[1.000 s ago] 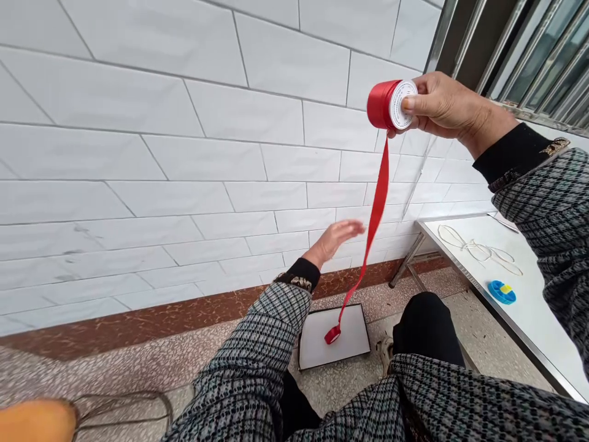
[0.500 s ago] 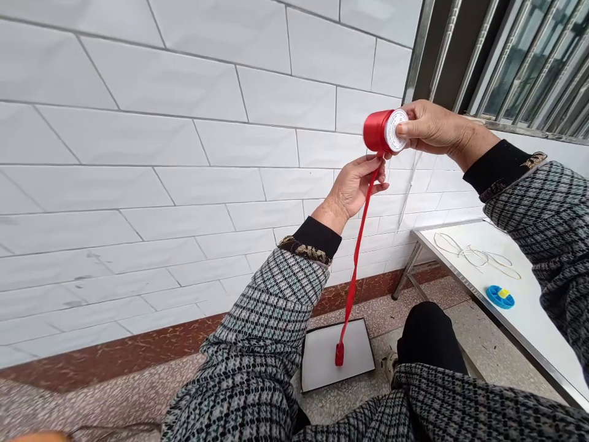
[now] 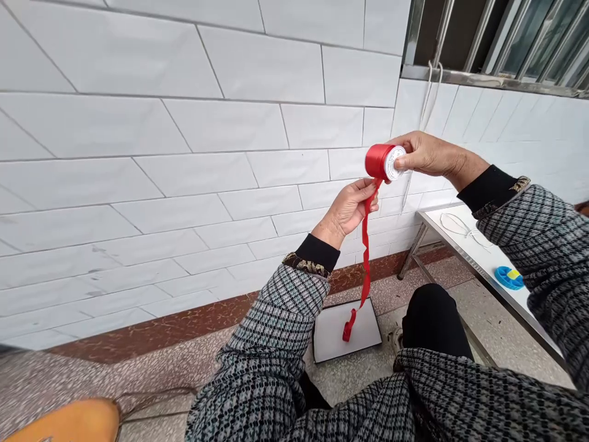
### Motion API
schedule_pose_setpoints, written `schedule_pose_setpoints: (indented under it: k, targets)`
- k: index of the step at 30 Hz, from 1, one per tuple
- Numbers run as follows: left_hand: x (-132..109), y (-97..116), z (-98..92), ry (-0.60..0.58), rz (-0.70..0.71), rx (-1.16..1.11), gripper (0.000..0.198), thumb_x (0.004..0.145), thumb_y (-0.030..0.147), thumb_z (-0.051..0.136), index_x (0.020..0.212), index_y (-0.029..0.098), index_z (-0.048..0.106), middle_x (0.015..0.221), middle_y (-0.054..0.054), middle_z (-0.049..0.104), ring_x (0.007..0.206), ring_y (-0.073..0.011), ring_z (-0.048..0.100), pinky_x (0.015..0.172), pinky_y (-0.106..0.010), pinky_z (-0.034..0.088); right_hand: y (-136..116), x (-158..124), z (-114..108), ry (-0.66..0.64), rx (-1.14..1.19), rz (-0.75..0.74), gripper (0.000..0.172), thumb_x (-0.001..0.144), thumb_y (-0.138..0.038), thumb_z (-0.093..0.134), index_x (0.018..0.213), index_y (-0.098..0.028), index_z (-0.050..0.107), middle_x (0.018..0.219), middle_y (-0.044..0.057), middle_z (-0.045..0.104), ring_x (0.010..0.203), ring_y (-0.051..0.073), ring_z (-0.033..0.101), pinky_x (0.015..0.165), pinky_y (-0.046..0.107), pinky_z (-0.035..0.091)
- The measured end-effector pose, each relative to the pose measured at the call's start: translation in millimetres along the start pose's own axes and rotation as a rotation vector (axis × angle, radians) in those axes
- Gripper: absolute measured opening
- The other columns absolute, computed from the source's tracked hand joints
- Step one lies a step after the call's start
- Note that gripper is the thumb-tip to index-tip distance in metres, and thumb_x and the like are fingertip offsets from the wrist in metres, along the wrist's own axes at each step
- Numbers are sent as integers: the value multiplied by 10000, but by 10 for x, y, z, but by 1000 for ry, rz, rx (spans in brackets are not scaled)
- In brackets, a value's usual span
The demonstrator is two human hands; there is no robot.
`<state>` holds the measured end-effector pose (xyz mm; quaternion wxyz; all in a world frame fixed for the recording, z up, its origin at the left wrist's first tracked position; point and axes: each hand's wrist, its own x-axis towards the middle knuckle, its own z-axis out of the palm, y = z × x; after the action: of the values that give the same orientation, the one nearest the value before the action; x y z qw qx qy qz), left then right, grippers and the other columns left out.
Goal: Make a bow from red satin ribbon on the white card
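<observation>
White tiled wall fills most of the view, with a reddish skirting strip along the bottom and a speckled stone floor under it. Barred window up in the top right corner. A white table with metal legs runs along the right side, and on it there's a loose white cord and a small blue disc with a yellow bit in the middle. On the floor ahead of the person's knees lies a flat white board with a dark edge.

Both arms are in checked sleeves with black cuffs. Right hand is raised out in front of the wall and closed on a red spool, thumb pressed on its white labelled end. The spool's axis lies roughly level, label end pointing right toward that hand, red roll pointing left.

Left hand is just below the spool, fingers curled and pinching the red ribbon right where it comes off the roll. From there the ribbon hangs close to straight down, a bit wavy, long axis vertical. Its curled free end sits in front of the board, can't tell if it touches it.
</observation>
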<state>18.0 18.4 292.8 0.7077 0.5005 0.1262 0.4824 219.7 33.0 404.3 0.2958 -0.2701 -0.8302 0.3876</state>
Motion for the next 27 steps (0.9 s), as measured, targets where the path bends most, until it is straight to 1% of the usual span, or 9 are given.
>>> schedule_pose_setpoints:
  k: [5, 8, 10, 13, 15, 17, 18, 22, 27]
  targets:
    - [-259, -615, -252, 85, -191, -69, 277, 696, 265, 891, 775, 158, 648, 694, 8, 566, 549, -67, 477, 541, -240, 389, 699, -232, 375, 2, 119, 87, 494, 684, -370, 873, 1096, -119, 767, 941, 62, 758, 841, 171, 664, 757, 292, 543]
    - [-519, -1019, -466, 184, -316, -97, 308, 681, 275, 894, 767, 147, 627, 637, 39, 505, 434, -7, 282, 431, -191, 197, 1189, -377, 718, -6, 206, 200, 523, 651, -366, 895, 1093, -126, 754, 975, 67, 766, 862, 184, 678, 782, 306, 551]
    - [-700, -1256, -619, 269, -383, -114, 308, 683, 280, 887, 802, 156, 631, 595, 71, 436, 408, -1, 221, 412, -181, 120, 1507, -464, 955, -16, 258, 298, 553, 640, -376, 901, 1104, -125, 735, 985, 73, 765, 859, 188, 684, 768, 306, 553]
    - [-923, -1539, -842, 365, -489, -95, 306, 689, 281, 878, 800, 151, 625, 546, 98, 363, 393, -7, 214, 394, -179, 119, 1930, -555, 1271, -76, 316, 436, 617, 633, -441, 886, 1128, -122, 701, 906, 58, 741, 755, 177, 666, 681, 298, 541]
    - [-1024, -1672, -973, 426, -539, -61, 296, 703, 272, 871, 797, 142, 622, 534, 91, 381, 401, -20, 288, 399, -175, 209, 2145, -575, 1429, -140, 289, 507, 618, 662, -471, 859, 1143, -123, 686, 857, 45, 717, 688, 163, 637, 631, 286, 516]
    - [-1089, -1755, -1080, 459, -584, -38, 283, 720, 257, 862, 797, 141, 616, 540, 71, 428, 421, -38, 368, 426, -185, 297, 2282, -559, 1533, -194, 194, 524, 588, 692, -472, 837, 1143, -125, 688, 843, 41, 701, 669, 153, 608, 609, 273, 478]
    - [-1112, -1780, -1125, 465, -609, -34, 278, 727, 251, 859, 797, 145, 610, 539, 67, 437, 420, -42, 377, 429, -189, 305, 2319, -540, 1567, -213, 129, 511, 569, 705, -467, 831, 1139, -125, 693, 848, 43, 696, 678, 151, 596, 610, 269, 458]
    - [-1181, -1802, -1246, 452, -711, -53, 238, 766, 232, 827, 805, 157, 604, 483, 117, 309, 374, -13, 194, 395, -180, 141, 2315, -459, 1624, -285, -96, 441, 497, 756, -470, 820, 1083, -112, 713, 835, 43, 675, 717, 147, 543, 647, 276, 395]
    - [-1278, -1844, -1295, 450, -738, -25, 295, 755, 293, 850, 770, 163, 586, 481, 120, 286, 379, -12, 171, 387, -178, 98, 2222, -476, 1674, -380, -337, 399, 432, 807, -402, 812, 1119, -119, 716, 892, 69, 710, 739, 165, 560, 680, 288, 387]
